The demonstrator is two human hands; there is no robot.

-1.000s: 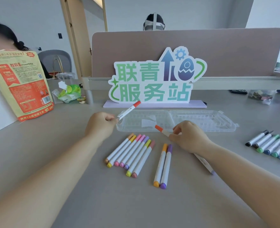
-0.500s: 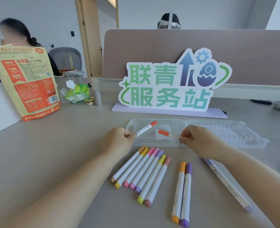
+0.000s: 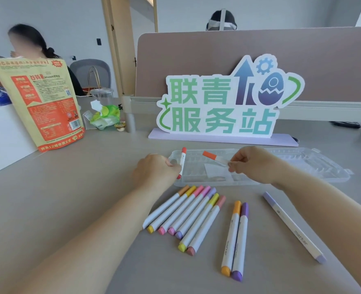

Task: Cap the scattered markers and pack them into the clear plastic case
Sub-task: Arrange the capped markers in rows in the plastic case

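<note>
Red marker [image 3: 183, 161] now crosswise over case [image 3: 302, 166]

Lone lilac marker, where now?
Head view, right side: the lilac marker lies on the desk, right of the orange-purple pair, nearer than the clear case.

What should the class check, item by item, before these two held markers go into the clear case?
1. Clear case lies open: ok.
2. Left hand grips the red marker: ok.
3. Right hand pinches the orange marker: ok.
4. Orange marker capped at both ends: cannot tell, the hand hides one end.
5. Loose markers packed: not ok, ten lie on the table.
</note>
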